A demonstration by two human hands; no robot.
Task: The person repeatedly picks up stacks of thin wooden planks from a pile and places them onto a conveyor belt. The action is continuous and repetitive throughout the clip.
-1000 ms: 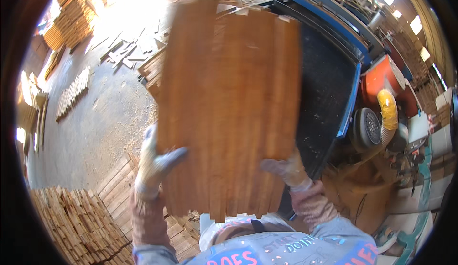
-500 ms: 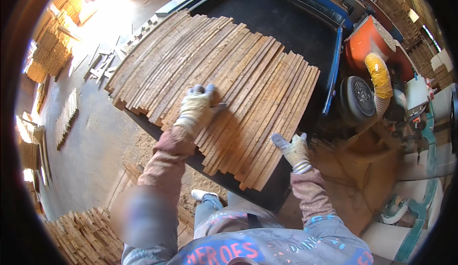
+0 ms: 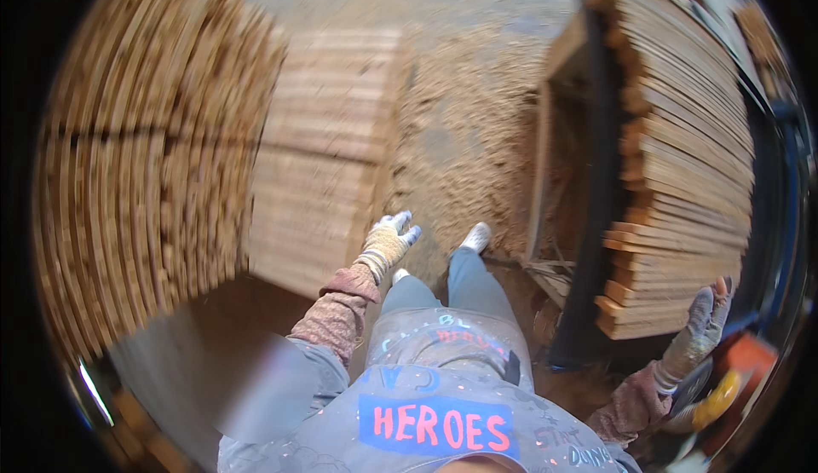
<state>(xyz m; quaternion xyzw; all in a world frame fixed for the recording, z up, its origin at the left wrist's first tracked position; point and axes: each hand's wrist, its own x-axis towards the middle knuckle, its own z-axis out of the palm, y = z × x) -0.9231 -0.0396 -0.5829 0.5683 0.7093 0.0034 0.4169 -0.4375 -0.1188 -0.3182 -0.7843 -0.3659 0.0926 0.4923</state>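
My left hand (image 3: pixel 390 241), in a pale knit glove with grey-blue fingertips, hangs open with fingers apart. It holds nothing and is nearest the corner of a low stack of wooden slats (image 3: pixel 319 166). My right hand (image 3: pixel 700 328), gloved the same way, is raised at the near end of a row of wooden strips (image 3: pixel 682 192). Its fingers are stretched out and hold nothing I can see; whether they touch the last strip I cannot tell. The strips lie side by side with uneven ends on a black-topped table (image 3: pixel 605 132).
A large, motion-blurred stack of wooden strips (image 3: pixel 145 200) stands at the left. Sawdust (image 3: pixel 469 124) covers the floor between stacks and table. My shoe (image 3: pixel 477 236) is on it. An orange machine (image 3: pixel 748 355) with a yellow hose (image 3: pixel 717 400) sits at the lower right.
The view has swung left, away from the table, toward the floor stacks. My left hand has left the strips and now hangs over the floor. My right hand stays near the row's end.
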